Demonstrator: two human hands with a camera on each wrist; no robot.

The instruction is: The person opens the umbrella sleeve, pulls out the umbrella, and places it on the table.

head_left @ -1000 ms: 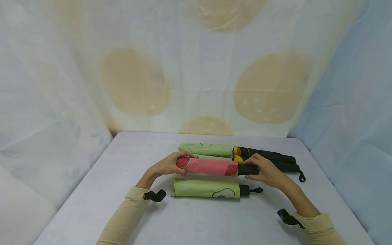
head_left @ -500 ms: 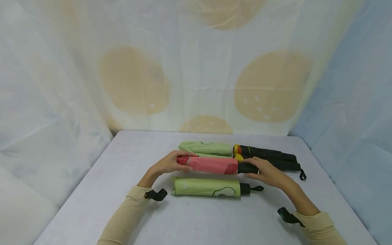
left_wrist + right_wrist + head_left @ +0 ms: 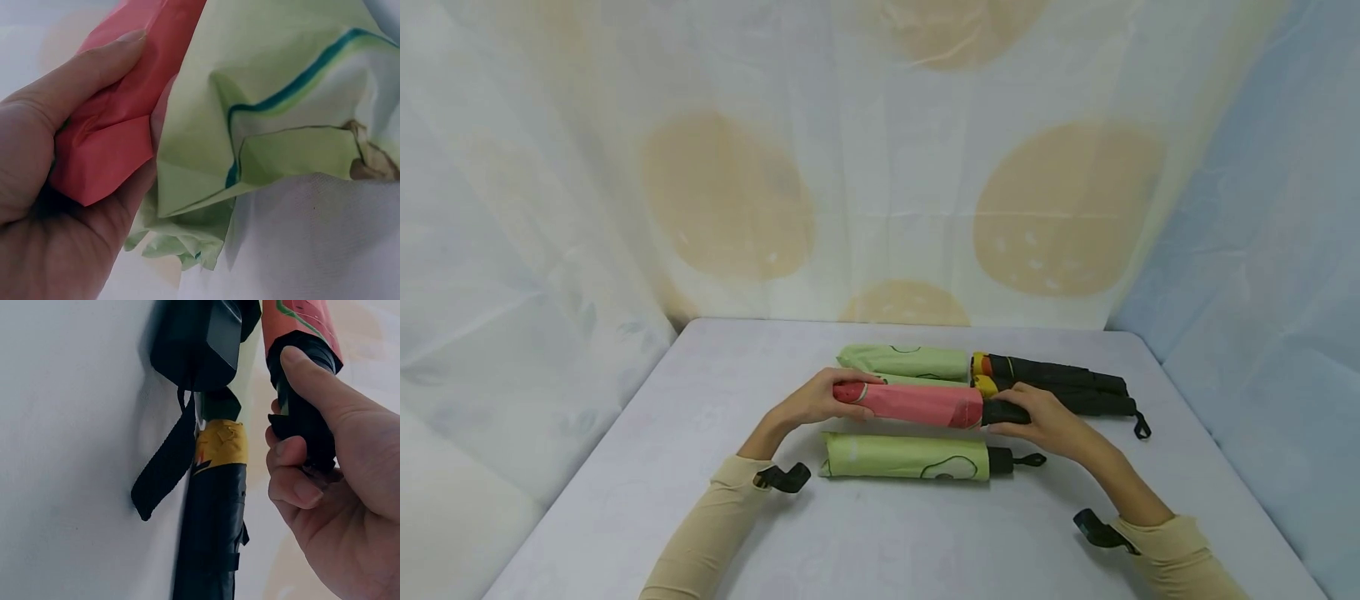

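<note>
Head view shows both hands holding a folded pink umbrella [image 3: 913, 404] level just above the table [image 3: 625, 467], between a green umbrella [image 3: 906, 457] nearer the person and another green umbrella [image 3: 904, 362] beside two black umbrellas [image 3: 1060, 385] farther back. Its closed tip end sits in the left hand [image 3: 812, 402], thumb on top and fingers curled beneath the fabric. At the other end, the right hand [image 3: 1051, 421] has its fingers wrapped tight around the pink umbrella's black handle [image 3: 306, 419].
</note>
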